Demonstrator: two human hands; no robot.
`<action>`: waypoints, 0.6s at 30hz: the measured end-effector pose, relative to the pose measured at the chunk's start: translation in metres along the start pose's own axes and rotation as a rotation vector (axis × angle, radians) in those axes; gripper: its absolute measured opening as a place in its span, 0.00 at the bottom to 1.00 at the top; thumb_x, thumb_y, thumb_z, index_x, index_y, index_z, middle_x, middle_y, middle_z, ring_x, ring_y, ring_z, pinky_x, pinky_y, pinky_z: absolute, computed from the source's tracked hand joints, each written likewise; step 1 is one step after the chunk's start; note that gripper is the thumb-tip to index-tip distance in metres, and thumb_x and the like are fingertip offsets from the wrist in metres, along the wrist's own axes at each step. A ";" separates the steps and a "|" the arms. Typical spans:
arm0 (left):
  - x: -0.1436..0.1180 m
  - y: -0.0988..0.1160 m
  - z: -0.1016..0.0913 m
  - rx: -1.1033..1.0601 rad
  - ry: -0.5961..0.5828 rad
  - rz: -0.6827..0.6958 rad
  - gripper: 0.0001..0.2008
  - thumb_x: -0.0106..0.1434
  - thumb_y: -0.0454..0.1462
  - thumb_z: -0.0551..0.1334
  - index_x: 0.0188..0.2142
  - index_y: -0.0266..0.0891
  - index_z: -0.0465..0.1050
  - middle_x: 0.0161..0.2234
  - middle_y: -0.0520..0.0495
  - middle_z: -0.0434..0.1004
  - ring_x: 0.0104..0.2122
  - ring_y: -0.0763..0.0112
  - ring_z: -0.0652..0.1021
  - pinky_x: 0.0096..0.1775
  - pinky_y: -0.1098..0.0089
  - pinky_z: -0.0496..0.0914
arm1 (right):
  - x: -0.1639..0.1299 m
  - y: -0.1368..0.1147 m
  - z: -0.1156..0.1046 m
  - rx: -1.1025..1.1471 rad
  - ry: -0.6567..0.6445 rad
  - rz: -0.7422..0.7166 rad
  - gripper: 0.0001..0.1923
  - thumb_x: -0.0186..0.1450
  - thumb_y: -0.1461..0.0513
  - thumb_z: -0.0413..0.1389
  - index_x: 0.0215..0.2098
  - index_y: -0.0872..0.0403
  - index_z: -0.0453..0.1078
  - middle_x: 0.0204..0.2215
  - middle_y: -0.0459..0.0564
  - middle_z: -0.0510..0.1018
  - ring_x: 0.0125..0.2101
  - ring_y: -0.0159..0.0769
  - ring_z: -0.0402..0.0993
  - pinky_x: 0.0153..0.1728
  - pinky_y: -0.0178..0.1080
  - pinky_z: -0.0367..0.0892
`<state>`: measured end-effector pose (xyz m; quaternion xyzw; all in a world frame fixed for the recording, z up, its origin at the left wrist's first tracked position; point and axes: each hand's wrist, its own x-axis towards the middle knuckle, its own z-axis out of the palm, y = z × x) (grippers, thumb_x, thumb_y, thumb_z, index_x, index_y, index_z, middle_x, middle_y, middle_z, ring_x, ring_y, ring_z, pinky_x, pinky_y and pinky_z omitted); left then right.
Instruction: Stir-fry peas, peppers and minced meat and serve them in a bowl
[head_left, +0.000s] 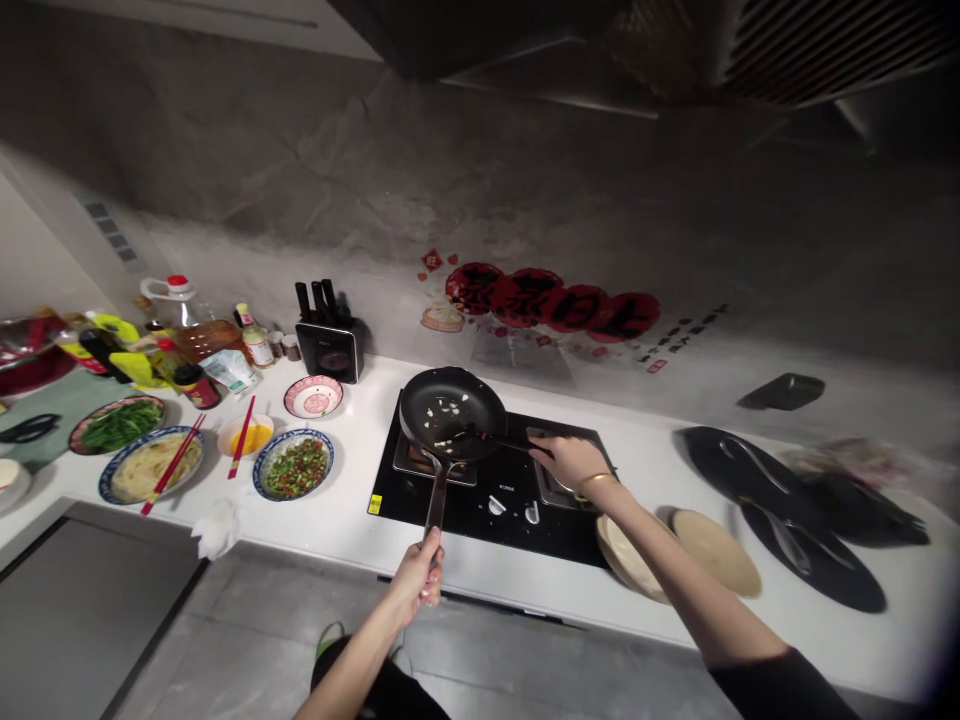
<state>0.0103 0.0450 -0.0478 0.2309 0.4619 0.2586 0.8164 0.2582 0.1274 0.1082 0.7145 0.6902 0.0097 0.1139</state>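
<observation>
My left hand (421,577) is wrapped round the handle of a black frying pan (456,392) over the left burner of the stove. Small pale pieces, perhaps chopped garlic, are scattered on the pan's bottom. My right hand (568,461) grips the dark handle of a spatula (501,440), whose end reaches into the pan among the pieces; its blade is hard to make out against the black surface. Left of the stove is a blue-rimmed plate of chopped green and red peppers (294,466).
The black stove (450,510) has two knobs in front. At left stand a bowl of beaten egg (255,437), a plate of noodles (161,462) with red chopsticks, greens (120,424), bottles and a knife block (330,350). Right lie wooden lids (716,552) and black lids (739,470).
</observation>
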 end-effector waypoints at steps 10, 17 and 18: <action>0.002 -0.003 -0.019 0.081 -0.028 0.019 0.33 0.50 0.63 0.49 0.36 0.36 0.66 0.26 0.48 0.73 0.18 0.74 0.72 0.23 0.70 0.67 | -0.017 -0.018 0.012 0.028 -0.027 0.042 0.20 0.66 0.55 0.43 0.49 0.51 0.70 0.39 0.55 0.78 0.38 0.43 0.75 0.37 0.40 0.65; -0.025 -0.016 -0.075 0.182 0.400 0.378 0.17 0.44 0.41 0.66 0.34 0.38 0.69 0.33 0.51 0.68 0.23 0.79 0.69 0.27 0.75 0.65 | 0.021 -0.061 0.033 0.095 0.039 0.072 0.22 0.67 0.56 0.40 0.54 0.54 0.64 0.39 0.56 0.78 0.38 0.42 0.75 0.36 0.38 0.65; -0.033 -0.018 -0.085 0.180 0.435 0.411 0.18 0.41 0.37 0.66 0.35 0.39 0.69 0.34 0.52 0.68 0.24 0.79 0.69 0.29 0.75 0.66 | 0.023 -0.063 0.035 0.091 0.032 0.058 0.22 0.67 0.56 0.41 0.54 0.54 0.64 0.40 0.57 0.78 0.39 0.43 0.75 0.36 0.38 0.65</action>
